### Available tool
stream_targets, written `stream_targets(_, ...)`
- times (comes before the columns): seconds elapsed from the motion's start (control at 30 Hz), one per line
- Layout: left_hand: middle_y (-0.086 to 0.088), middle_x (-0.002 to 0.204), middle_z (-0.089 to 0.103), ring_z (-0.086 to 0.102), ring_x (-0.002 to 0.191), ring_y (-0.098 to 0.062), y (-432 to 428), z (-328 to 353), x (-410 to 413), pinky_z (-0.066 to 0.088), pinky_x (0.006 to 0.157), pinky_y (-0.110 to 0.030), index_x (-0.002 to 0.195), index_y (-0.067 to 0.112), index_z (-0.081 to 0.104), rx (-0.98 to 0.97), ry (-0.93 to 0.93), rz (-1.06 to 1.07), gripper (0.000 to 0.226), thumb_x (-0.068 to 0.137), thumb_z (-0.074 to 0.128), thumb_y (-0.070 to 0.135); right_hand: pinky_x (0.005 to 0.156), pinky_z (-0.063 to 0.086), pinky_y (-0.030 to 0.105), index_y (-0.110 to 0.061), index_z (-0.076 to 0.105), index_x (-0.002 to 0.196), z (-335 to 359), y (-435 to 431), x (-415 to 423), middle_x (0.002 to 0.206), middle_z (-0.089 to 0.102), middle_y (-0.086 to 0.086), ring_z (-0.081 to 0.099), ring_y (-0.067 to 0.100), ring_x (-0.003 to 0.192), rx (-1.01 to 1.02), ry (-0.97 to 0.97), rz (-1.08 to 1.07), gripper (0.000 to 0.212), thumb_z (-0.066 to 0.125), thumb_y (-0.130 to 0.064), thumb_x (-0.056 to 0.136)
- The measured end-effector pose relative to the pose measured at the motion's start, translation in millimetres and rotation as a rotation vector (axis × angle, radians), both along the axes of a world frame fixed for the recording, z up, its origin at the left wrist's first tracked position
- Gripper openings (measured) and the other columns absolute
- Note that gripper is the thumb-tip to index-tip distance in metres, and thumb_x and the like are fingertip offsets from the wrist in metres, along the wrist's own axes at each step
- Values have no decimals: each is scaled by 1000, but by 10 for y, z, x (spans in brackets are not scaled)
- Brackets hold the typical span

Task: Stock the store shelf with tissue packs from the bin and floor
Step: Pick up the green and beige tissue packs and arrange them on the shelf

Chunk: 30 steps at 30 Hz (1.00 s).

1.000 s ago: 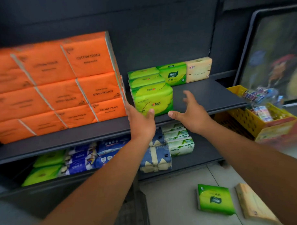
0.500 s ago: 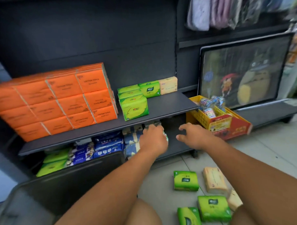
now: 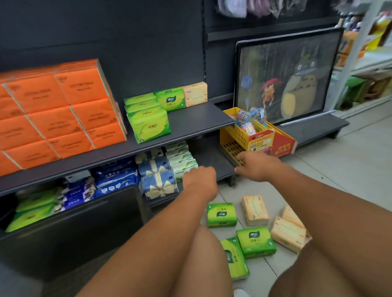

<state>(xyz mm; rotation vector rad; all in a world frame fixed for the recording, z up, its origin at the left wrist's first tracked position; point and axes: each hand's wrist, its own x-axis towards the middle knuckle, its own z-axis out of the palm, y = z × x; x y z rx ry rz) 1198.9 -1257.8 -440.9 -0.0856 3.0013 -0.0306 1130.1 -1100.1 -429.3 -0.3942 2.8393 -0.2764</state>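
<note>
Both hands are held out low in front of the bottom shelf (image 3: pixel 214 158). The left hand (image 3: pixel 200 180) is seen from the back, just beside the white-green packs (image 3: pixel 182 162) on that shelf; its fingers are folded under and hidden, so it cannot be told whether it is closed. Nothing is seen in it. The right hand (image 3: pixel 260 167) is kept relaxed, fingers loosely spread and empty, in front of the yellow basket (image 3: pixel 242 136).

Loose packs are scattered on the floor (image 3: pixel 345 167) below the hands. Three green packs (image 3: pixel 221 214) lie near one another, and beige packs (image 3: pixel 255 210) are laid just to their right.

On the upper shelf (image 3: pixel 198 121), a row of lime packs (image 3: pixel 150 126) is lined up front to back. Behind them a green pack (image 3: pixel 171 99) and a beige pack (image 3: pixel 196 94) are stood side by side. A large block of orange packs (image 3: pixel 58 112) is stacked to the left.

Blue packs (image 3: pixel 158 178) are stocked on the bottom shelf. A dark bin (image 3: pixel 76 228) is placed in front of it at the lower left. A framed picture (image 3: pixel 286 78) is leaned behind the basket.
</note>
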Motion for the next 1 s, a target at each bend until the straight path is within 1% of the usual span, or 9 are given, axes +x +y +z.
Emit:
stream_targets(0.07, -13, 129, 54, 51, 120, -34, -75, 8, -44, 42, 91, -40, 128, 12, 50, -93, 15, -40, 35, 93, 52, 14, 97, 47, 44, -19, 57, 118, -64, 151, -49, 121, 59, 7, 55, 32, 117, 2, -21, -31, 34, 55, -44, 96)
stream_targets(0.13, -12, 131, 52, 49, 122, -33, -155, 7, -81, 40, 93, -40, 131, 12, 48, -163, 31, -79, 39, 92, 52, 12, 96, 48, 44, -18, 60, 121, -128, 242, -80, 124, 60, 9, 55, 32, 114, 0, -27, -46, 36, 55, -43, 96)
stream_targets(0.27, -12, 132, 52, 48, 123, -32, -367, -65, -158, 41, 93, -39, 132, 13, 47, -241, 33, -130, 39, 93, 51, 12, 86, 50, 39, -15, 63, 114, -260, 258, -167, 113, 62, 12, 57, 29, 100, -26, -74, -66, 32, 57, -40, 96)
stream_targets(0.33, -12, 130, 53, 49, 121, -32, -475, -110, -195, 40, 86, -38, 130, 14, 48, -255, 33, -138, 34, 96, 50, 15, 91, 50, 41, -17, 62, 116, -326, 234, -201, 117, 61, 13, 56, 31, 105, -23, -65, -67, 33, 56, -42, 95)
stream_targets(0.47, -11, 124, 57, 53, 115, -31, -618, -247, -281, 33, 75, -35, 124, 15, 52, -280, -2, -181, 26, 98, 48, 20, 98, 46, 42, -17, 54, 134, -526, 265, -220, 135, 55, 13, 51, 33, 122, 30, -75, -69, 45, 55, -41, 97)
stream_targets(0.57, -8, 124, 59, 55, 115, -30, -658, -360, -345, 40, 81, -37, 122, 17, 54, -350, -53, -255, 25, 99, 48, 26, 103, 44, 44, -20, 50, 140, -708, 381, -222, 142, 52, 10, 49, 32, 128, 79, -84, -82, 49, 54, -42, 97)
stream_targets(0.7, -8, 125, 58, 55, 116, -30, -689, -496, -483, 41, 87, -39, 121, 17, 54, -403, -183, -335, 28, 100, 44, 33, 101, 41, 38, -27, 44, 144, -936, 555, -171, 142, 52, 4, 47, 26, 132, 78, -100, -131, 48, 48, -40, 99)
stream_targets(0.83, -10, 126, 56, 56, 114, -30, -557, -824, -731, 44, 84, -36, 119, 17, 53, -290, -277, -237, 26, 99, 43, 30, 100, 42, 37, -26, 52, 137, -1493, 682, -3, 139, 56, 7, 52, 29, 127, -95, -128, -280, 42, 50, -35, 96)
stream_targets(1.0, -11, 136, 52, 53, 121, -31, -218, -1628, -888, 45, 96, -38, 131, 22, 50, 13, -334, -84, 36, 96, 45, 29, 94, 48, 37, -22, 53, 135, -2127, 850, 72, 130, 60, 13, 57, 32, 120, -64, -262, -206, 42, 51, -34, 95)
